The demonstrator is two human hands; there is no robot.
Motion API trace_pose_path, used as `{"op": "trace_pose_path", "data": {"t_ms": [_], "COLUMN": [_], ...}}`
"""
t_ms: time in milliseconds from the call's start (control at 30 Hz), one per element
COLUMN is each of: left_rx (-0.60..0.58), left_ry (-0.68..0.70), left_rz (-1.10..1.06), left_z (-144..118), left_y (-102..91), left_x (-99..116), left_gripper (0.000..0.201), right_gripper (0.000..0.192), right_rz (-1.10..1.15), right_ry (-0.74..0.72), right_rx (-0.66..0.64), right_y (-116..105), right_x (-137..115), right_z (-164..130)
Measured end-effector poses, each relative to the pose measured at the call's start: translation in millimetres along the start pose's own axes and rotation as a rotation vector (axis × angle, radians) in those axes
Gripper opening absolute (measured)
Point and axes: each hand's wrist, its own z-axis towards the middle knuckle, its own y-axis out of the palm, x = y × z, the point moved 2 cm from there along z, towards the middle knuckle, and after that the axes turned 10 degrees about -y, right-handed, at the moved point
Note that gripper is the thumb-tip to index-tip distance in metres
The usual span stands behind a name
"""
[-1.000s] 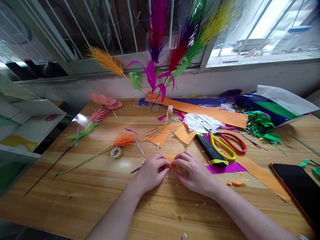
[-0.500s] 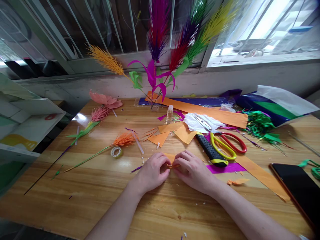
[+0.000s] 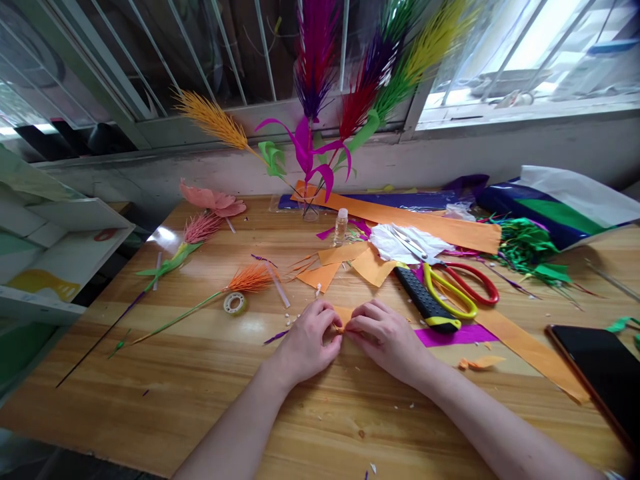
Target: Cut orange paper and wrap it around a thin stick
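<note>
Left hand (image 3: 307, 340) and right hand (image 3: 383, 337) pinch a small orange paper piece (image 3: 343, 319) mid-table (image 3: 200, 393); folding is barely begun, shaping remains.

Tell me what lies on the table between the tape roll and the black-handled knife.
In the head view, both hands, left hand and right hand, pinch a small orange paper piece between tape roll and knife.

A paper-craft workbench by a barred window (image 3: 225, 53): scissors (image 3: 450, 283), tape roll (image 3: 234, 303), finished paper flowers (image 3: 320, 80).
</note>
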Motion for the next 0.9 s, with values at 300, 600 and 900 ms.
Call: {"op": "trace_pose_path", "data": {"t_ms": [300, 600, 900], "left_rx": [0.002, 0.075, 0.076], "left_ry": [-0.009, 0.046, 0.055], "left_rz": [0.026, 0.008, 0.047], "left_z": [0.9, 1.0, 2.5], "left_y": [1.8, 1.2, 3.1], "left_x": [-0.5, 0.9, -0.6], "left_gripper": [0.01, 0.014, 0.013], "right_gripper": [0.011, 0.005, 0.006], "right_rz": [-0.015, -0.056, 0.009], "right_ry": [0.034, 0.084, 0.149], "right_rx": [0.033, 0.017, 0.081], "right_y": [2.6, 5.5, 1.9], "right_x": [0.2, 1.2, 0.8], "right_z": [1.4, 0.9, -0.4]}}
